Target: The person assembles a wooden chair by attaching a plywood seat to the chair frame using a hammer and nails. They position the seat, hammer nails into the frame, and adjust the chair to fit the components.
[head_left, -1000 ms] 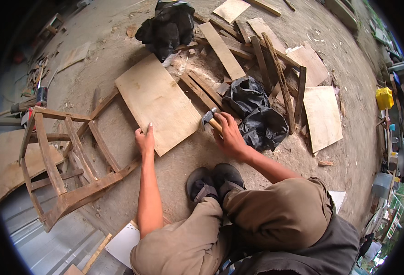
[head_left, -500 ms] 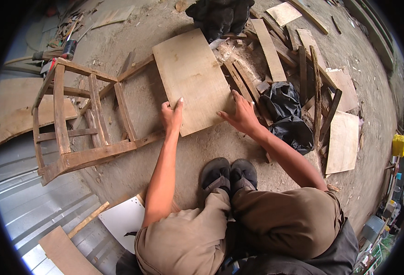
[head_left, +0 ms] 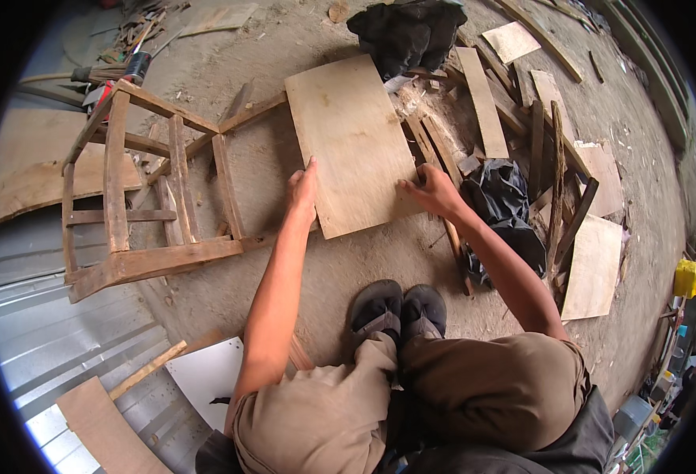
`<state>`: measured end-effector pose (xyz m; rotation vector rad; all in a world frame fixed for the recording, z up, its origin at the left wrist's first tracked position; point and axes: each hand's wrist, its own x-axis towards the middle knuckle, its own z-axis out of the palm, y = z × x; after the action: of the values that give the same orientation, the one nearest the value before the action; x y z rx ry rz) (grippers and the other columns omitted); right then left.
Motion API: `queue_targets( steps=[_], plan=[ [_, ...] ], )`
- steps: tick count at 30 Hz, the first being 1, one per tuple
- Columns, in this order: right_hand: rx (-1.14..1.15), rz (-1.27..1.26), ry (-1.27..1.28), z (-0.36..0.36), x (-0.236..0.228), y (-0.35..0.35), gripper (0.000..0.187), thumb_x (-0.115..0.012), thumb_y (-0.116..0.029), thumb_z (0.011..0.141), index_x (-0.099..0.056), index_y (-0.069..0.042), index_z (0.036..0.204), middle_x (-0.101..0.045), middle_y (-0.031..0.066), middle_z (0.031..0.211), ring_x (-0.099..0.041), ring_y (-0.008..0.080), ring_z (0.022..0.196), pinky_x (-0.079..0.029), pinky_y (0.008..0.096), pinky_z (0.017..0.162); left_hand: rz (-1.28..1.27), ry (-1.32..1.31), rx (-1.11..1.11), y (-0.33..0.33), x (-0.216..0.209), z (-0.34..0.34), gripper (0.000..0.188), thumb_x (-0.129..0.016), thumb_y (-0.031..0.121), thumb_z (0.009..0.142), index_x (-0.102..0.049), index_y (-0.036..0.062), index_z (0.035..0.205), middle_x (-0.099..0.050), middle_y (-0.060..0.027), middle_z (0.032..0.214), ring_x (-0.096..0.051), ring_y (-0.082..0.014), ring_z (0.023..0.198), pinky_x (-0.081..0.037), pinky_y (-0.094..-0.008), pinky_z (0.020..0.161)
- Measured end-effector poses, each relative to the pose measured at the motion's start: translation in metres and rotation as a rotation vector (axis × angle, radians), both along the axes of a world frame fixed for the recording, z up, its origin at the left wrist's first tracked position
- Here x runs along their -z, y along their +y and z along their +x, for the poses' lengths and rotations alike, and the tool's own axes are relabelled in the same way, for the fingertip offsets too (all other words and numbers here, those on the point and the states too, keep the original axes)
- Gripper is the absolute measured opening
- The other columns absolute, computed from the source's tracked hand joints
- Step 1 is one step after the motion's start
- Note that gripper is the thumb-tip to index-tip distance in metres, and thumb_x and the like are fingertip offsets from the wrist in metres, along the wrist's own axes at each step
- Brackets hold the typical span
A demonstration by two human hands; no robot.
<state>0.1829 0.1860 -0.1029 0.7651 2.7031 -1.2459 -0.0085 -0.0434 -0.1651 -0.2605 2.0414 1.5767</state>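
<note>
Frame, slatted, brown wood (head_left: 180,178). Left hand (head_left: 303,191), gripping left edge of rectangular pale plywood panel (head_left: 352,146); panel between both hands, long axis pointing away from the person. Right hand (head_left: 438,192), touching right edge, fingers bent, grip unclear.

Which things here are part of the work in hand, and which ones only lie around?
In the work:
plywood panel, in left hand, right hand at edge;
probably wooden frame, partly behind panel.

Lying about:
crumpled black plastic bag;
white board;
rough wooden stick.

Crumpled black plastic (head_left: 499,189), pale narrow plank (head_left: 482,103) beyond it, ridged metal sheeting (head_left: 63,328) — lower left, yellow object (head_left: 687,278) — far right
</note>
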Motion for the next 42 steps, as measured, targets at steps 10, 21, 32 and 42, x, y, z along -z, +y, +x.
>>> queue_targets(
  steps=[10,21,32,42],
  plan=[
    [0.201,-0.213,0.276,-0.015,-0.005,-0.017,0.051,-0.07,-0.043,0.092,-0.06,0.007,0.097,-0.061,0.0118,0.076,-0.056,0.0174,0.069,-0.046,0.0358,0.061,-0.161,0.257,0.016,0.015,-0.043,0.012,0.042,-0.063,0.04,0.096,-0.057,0.0012,0.083,-0.054,-0.007,0.075,-0.051,-0.0172,0.067,-0.046,-0.0379,0.063],
    [0.103,-0.286,0.521,-0.08,-0.162,0.019,0.038,-0.071,-0.032,0.091,-0.066,0.005,0.096,-0.068,0.0162,0.075,-0.067,0.0189,0.07,-0.05,0.0378,0.066,0.357,0.223,-0.102,0.048,-0.173,-0.03,0.039,-0.068,0.035,0.095,-0.061,-0.0023,0.086,-0.048,0.0001,0.071,-0.045,-0.0116,0.064,-0.04,-0.03,0.058],
    [-0.226,0.391,0.694,-0.072,-0.527,0.052,0.026,-0.071,-0.02,0.091,-0.058,0.001,0.094,-0.066,0.0205,0.077,-0.068,0.0292,0.068,-0.051,0.0412,0.058,1.018,0.131,-0.058,0.134,-0.439,-0.031,0.036,-0.053,0.037,0.103,-0.052,0.0024,0.112,-0.062,-0.0108,0.11,-0.063,-0.0227,0.1,-0.055,-0.0409,0.086],
    [-0.465,0.795,0.573,0.006,-0.779,0.037,0.02,-0.071,-0.01,0.084,-0.053,-0.005,0.091,-0.061,0.0094,0.079,-0.059,0.0274,0.076,-0.053,0.0391,0.066,1.438,-0.494,-0.337,0.17,-0.695,0.041,0.088,-0.044,0.067,0.095,-0.022,0.0022,0.15,-0.029,-0.0223,0.151,-0.031,-0.032,0.143,-0.028,-0.0502,0.12]
  ],
)
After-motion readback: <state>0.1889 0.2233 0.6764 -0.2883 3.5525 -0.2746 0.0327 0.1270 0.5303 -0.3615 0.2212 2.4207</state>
